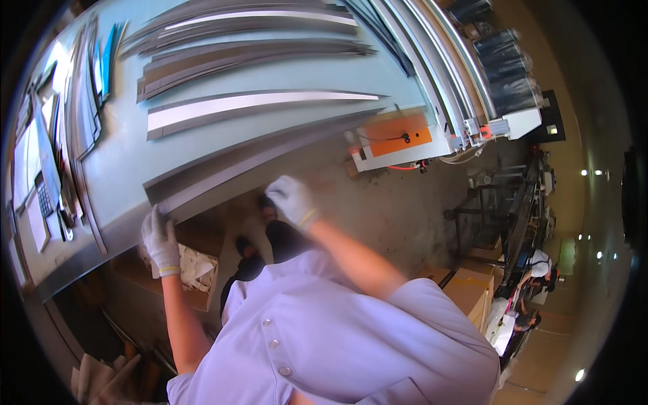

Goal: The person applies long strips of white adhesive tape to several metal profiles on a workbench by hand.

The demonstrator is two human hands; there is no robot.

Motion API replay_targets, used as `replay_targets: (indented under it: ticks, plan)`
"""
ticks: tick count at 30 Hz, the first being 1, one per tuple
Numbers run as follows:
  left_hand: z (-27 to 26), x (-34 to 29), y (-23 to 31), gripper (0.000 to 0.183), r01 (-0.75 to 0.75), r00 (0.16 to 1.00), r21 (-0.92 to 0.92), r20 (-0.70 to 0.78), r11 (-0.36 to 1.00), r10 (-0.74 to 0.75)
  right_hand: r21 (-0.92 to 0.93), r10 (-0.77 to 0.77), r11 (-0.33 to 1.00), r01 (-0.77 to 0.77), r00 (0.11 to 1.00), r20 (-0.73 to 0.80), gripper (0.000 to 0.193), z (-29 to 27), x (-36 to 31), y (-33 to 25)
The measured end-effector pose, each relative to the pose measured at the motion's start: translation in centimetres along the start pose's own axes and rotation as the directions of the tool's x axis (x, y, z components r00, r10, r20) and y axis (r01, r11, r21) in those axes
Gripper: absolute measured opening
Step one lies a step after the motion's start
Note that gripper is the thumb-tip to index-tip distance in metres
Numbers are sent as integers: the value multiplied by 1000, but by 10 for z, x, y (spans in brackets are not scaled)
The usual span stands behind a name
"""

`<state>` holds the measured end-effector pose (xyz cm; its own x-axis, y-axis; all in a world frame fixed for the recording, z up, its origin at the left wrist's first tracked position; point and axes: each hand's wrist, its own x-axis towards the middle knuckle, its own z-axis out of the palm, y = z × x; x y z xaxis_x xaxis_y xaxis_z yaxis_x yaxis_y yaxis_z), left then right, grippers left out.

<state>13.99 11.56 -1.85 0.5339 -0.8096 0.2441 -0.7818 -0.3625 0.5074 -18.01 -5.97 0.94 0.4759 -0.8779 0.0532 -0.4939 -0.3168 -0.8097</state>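
Both my hands wear white knitted gloves. The outstretched fingers of my left hand (160,244) touch the near left corner of a long, tapering dark grey strip (223,167), with the thumb apart. That strip lies along the table's front edge, its narrow end pointing right. My right hand (294,201) is curled closed just in front of the same edge, right of the strip's middle; whatever is between its fingers, if anything, is hidden. Beyond the strip lies another tapering one (256,102) with a bright white band.
More grey strips (243,64) are stacked farther back on the pale table (121,182). Several narrow pieces and a calculator (44,198) lie at the left. An orange-panelled machine with metal rails (398,138) stands right. Below are a box of white scraps (196,270) and cardboard boxes (469,290).
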Motion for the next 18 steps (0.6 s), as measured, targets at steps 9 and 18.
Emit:
replay_targets:
  ticks: [9, 18]
  plan:
    - [33, 4, 52, 41, 188, 965, 247, -226, 951, -132, -37, 332, 923, -383, 840, -428, 26, -175, 12, 164]
    - [140, 38, 239, 79, -137, 988, 249, 107, 959, 114, -661, -192, 729, 175, 980, 48, 55, -257, 103, 201]
